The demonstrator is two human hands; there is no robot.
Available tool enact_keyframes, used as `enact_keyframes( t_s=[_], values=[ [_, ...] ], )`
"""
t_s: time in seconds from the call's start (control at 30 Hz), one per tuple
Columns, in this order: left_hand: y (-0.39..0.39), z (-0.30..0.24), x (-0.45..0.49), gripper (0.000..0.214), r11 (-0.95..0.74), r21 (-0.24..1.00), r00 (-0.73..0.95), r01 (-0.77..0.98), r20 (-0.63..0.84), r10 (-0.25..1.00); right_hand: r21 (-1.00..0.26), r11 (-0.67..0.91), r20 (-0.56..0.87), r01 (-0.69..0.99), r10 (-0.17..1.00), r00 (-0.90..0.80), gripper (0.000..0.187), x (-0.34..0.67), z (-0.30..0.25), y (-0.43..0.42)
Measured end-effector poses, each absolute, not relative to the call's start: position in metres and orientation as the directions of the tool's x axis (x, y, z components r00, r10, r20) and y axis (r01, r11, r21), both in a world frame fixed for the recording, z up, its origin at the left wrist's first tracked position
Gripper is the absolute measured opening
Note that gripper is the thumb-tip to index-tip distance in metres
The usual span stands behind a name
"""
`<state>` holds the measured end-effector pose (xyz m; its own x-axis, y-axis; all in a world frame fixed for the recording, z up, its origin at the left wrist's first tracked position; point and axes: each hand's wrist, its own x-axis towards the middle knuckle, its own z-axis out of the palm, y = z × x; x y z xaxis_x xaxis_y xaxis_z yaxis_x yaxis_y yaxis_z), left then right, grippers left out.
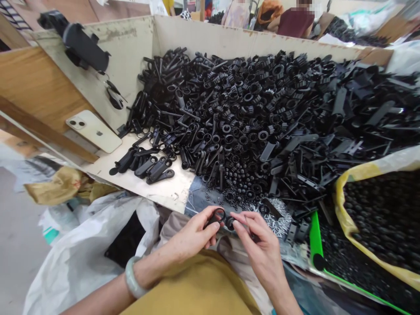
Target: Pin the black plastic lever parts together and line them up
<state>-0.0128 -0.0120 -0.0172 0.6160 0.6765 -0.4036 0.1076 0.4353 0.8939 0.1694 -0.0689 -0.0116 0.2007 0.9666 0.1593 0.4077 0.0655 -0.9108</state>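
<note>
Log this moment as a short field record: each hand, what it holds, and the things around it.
left hand: the person's left hand holds a black plastic ring
right hand: the person's right hand is nearest to a small black plastic ring
left wrist: pale green bangle
ahead: cardboard-walled bin heaped with black plastic parts
right: yellow-lined bag of round black pieces
far left: white smartphone

Black plastic parts [229, 109] heaped ahead block the way

The left hand [193, 234] could pass over the white plastic sack [75, 258] at lower left; the yellow-lined sack [344, 205] obstructs the right, the cardboard bin wall [203, 37] the top.
</note>
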Motion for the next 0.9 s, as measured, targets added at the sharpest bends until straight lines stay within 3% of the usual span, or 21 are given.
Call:
enact_keyframes(
  t_s=[0.43,0.7,0.9],
  values=[
    [-0.017,-0.009,-0.014,0.02,0.323,0.92,0.614,0.223,-0.39,0.686,-0.853,0.157,0.224,0.497,0.971,0.078,0.015,0.164,-0.007,-0.067],
    [-0.016,0.004,-0.014,0.018,0.123,0.913,0.58,0.389,-0.347,0.738,-0.836,0.254,0.29,0.486,0.957,-0.001,0.018,0.166,-0.008,-0.064],
    [-0.018,0.005,-0.018,0.02,0.016,0.904,0.598,0.428,-0.296,0.745,-0.886,0.155,0.201,0.437,0.978,0.06,0.015,0.165,-0.01,-0.07]
  ],
)
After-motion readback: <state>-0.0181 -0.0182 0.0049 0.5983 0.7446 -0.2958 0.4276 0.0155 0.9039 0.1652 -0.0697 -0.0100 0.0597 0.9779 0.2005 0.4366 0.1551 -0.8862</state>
